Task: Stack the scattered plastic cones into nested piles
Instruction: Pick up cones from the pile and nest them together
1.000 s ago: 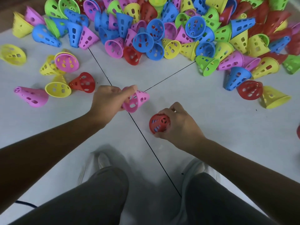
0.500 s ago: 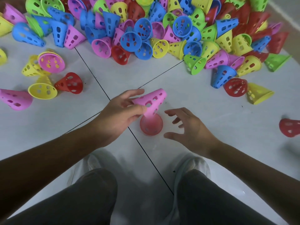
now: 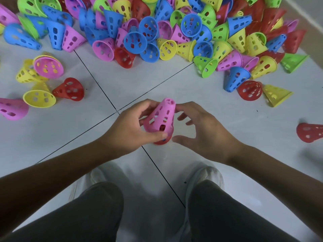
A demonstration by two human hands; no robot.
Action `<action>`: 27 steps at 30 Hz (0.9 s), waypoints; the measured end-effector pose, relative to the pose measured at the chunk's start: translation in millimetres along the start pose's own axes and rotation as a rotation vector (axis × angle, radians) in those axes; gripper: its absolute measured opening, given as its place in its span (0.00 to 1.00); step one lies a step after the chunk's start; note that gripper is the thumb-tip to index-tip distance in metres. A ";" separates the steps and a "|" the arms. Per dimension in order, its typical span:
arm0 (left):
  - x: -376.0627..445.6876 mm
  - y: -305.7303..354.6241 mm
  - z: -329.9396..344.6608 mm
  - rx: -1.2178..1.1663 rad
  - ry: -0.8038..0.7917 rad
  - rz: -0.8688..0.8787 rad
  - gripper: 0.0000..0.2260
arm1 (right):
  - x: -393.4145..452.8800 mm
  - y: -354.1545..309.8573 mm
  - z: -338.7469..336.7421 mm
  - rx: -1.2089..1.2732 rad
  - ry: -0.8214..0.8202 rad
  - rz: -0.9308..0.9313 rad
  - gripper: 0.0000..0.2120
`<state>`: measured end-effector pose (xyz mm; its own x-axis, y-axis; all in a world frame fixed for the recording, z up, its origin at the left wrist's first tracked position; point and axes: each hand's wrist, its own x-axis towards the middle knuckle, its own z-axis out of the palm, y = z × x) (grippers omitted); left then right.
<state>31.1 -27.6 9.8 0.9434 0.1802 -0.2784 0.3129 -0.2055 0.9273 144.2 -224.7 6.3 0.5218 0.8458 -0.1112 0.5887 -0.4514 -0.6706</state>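
A pink perforated cone (image 3: 161,116) stands tip up over a red cone (image 3: 163,140), whose rim shows beneath it on the white floor. My left hand (image 3: 129,130) grips the pink cone from the left, thumb near its lower edge. My right hand (image 3: 199,130) hovers just right of it with fingers spread; one fingertip touches the pink cone near the tip. A big heap of loose cones (image 3: 157,28) in blue, pink, yellow, green and red lies across the far floor.
Stray cones lie at the left: a red one (image 3: 70,89), a yellow one (image 3: 39,97), a pink one (image 3: 12,109). Another red cone (image 3: 309,132) sits at the right edge. My legs and shoes fill the bottom of the view. Dark tile joints cross the floor.
My right hand set the red cone down and let go. My left hand swung the pink cone from tilted to upright and lowered it over the red one.
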 end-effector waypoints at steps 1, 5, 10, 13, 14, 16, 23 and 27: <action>0.5 -5.2 2.8 0.042 -0.009 0.010 0.25 | -2.5 1.5 0.6 -0.009 -0.017 0.007 0.35; 8.6 -26.5 7.6 0.277 -0.064 0.088 0.25 | -11.1 9.6 -0.3 -0.064 -0.076 0.063 0.36; 24.1 -40.2 4.5 0.506 -0.111 0.218 0.23 | -11.2 19.2 -8.5 -0.100 -0.120 0.074 0.36; 29.0 -43.4 3.0 0.545 -0.128 0.247 0.26 | -4.5 28.1 -14.5 -0.092 -0.101 0.081 0.34; 30.0 -43.5 1.2 0.546 -0.139 0.246 0.28 | -1.0 32.8 -16.5 -0.079 -0.086 0.082 0.33; 30.8 -41.2 -5.9 0.543 -0.174 0.216 0.32 | 8.6 43.8 -20.6 -0.074 -0.048 0.083 0.30; 50.1 -32.4 -49.9 0.572 -0.127 0.230 0.22 | 70.0 78.3 -45.6 -0.297 0.142 0.143 0.27; 83.3 -36.3 -79.1 0.689 -0.013 0.249 0.21 | 103.7 94.4 -68.4 -0.441 0.173 0.242 0.33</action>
<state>89.7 70.9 -27.2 0.9954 0.0392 -0.0870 0.0836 -0.7983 0.5965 296.2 -199.0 -18.4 0.7470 0.6603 -0.0772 0.6232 -0.7360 -0.2645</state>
